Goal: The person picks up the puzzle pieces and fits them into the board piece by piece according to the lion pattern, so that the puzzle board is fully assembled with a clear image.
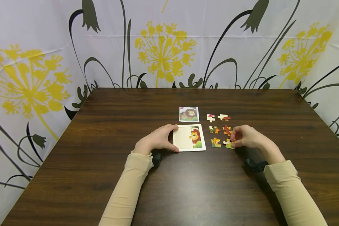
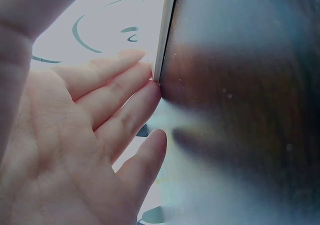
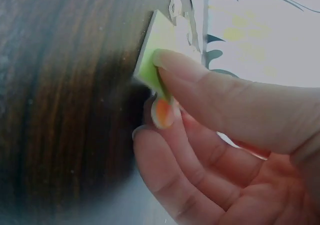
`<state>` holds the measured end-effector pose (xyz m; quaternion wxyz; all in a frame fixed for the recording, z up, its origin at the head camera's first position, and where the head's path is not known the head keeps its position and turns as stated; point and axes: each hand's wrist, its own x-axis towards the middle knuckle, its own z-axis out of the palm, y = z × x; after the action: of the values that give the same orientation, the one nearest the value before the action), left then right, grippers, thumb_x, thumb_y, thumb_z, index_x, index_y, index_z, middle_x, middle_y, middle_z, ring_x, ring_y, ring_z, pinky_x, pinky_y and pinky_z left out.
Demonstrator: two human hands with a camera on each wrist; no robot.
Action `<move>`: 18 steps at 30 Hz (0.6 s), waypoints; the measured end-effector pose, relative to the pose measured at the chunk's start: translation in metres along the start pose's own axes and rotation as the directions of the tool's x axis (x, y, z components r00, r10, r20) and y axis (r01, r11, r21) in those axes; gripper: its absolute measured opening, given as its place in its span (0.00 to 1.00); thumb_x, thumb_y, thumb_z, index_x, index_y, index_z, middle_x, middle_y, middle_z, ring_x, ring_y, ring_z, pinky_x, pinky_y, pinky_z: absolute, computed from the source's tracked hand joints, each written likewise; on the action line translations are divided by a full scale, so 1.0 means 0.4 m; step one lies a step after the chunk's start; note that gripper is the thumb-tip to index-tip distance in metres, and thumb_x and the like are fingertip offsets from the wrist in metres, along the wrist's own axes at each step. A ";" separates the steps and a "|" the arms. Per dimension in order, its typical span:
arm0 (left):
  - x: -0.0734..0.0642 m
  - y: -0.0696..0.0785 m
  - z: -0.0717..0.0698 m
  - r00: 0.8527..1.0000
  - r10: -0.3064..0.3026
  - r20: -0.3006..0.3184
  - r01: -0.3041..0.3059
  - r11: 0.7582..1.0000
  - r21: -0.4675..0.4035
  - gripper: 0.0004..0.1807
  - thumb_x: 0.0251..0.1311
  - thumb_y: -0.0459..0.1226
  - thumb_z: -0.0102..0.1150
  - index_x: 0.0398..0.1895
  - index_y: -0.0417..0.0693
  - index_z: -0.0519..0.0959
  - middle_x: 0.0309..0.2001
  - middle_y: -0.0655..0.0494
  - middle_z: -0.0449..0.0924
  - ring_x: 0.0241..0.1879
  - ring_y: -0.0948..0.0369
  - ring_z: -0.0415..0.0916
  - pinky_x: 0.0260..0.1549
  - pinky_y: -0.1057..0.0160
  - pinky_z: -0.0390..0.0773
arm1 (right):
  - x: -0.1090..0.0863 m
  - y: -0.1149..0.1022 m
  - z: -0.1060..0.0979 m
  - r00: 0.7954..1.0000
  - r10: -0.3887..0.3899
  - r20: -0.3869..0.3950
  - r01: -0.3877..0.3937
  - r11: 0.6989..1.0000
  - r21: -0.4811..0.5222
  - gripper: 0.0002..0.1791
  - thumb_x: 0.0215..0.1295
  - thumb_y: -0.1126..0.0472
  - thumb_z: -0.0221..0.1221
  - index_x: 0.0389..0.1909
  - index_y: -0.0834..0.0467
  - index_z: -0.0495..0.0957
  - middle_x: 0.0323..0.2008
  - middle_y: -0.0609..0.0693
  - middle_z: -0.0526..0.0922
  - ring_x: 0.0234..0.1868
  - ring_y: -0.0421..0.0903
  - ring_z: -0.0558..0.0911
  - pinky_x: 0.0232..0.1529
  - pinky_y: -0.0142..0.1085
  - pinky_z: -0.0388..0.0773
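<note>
In the head view, a white puzzle tray [image 1: 183,149] lies on the table with joined lion pieces [image 1: 196,138] along its right side. My left hand [image 1: 159,138] holds the tray's left side, thumb at the near corner and fingers at the far one; the left wrist view has the fingertips against its edge [image 2: 163,40]. With thumb and fingers, my right hand [image 1: 248,136] pinches a green puzzle piece [image 3: 148,67] with an orange knob, tilted in the right wrist view. Loose pieces lie between tray and right hand: giraffe piece [image 1: 216,142], brown-red piece [image 1: 227,130], flower-edged piece [image 1: 214,129].
Behind the tray lies a picture card [image 1: 189,114] of lions. Two pale pieces, one with a pink flower [image 1: 210,117] and one with a brown part [image 1: 223,117], lie to its right. The dark wooden table [image 1: 87,150] meets a flower-patterned curtain [image 1: 110,47] at the back.
</note>
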<state>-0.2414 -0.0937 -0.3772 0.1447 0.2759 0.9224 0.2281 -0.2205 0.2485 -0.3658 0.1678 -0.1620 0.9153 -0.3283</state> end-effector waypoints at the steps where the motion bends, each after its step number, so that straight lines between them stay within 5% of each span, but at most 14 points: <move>1: 0.000 0.000 -0.001 1.000 0.000 0.000 0.000 1.000 0.001 0.47 0.41 0.47 0.75 0.64 0.38 0.64 0.63 0.45 0.68 0.63 0.53 0.65 0.64 0.56 0.65 | 0.000 0.000 0.000 1.000 -0.006 0.002 0.006 1.000 0.011 0.13 0.48 0.68 0.69 0.29 0.65 0.74 0.24 0.49 0.77 0.26 0.41 0.74 0.26 0.31 0.73; 18: -0.006 0.007 -0.006 1.000 -0.001 0.004 0.001 1.000 -0.002 0.47 0.41 0.47 0.74 0.65 0.37 0.64 0.64 0.44 0.67 0.64 0.52 0.65 0.64 0.56 0.64 | 0.002 -0.013 -0.001 0.995 -0.064 0.074 0.050 0.983 0.178 0.12 0.60 0.72 0.58 0.45 0.72 0.75 0.32 0.57 0.81 0.32 0.41 0.81 0.35 0.36 0.83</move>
<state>-0.2391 -0.0938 -0.3735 0.1472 0.2756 0.9220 0.2286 -0.2204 0.2447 -0.3624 0.2081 -0.1857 0.8704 -0.4058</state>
